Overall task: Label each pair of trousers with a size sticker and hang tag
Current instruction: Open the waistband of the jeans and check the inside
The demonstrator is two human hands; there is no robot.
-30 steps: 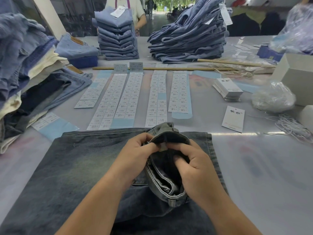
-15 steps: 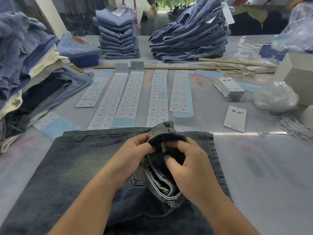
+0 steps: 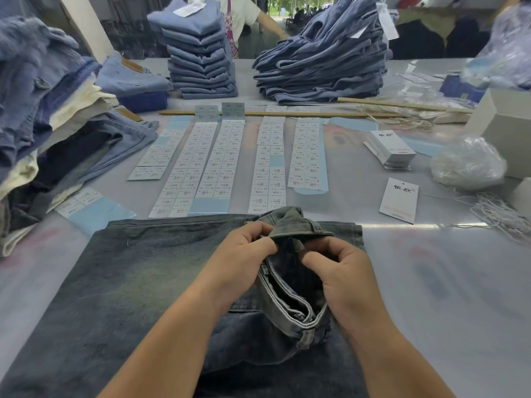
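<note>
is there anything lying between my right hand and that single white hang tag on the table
Nothing visible. The single white paper hang tag lies beyond and right of the right hand, with only bare grey table between them.

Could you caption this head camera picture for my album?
Both hands, left and right, grip the waistband of dark washed denim trousers before white size sticker strips.

"1103#" printed on size sticker sheets (image 3: pixel 212 168), other print on them too small to read
</note>
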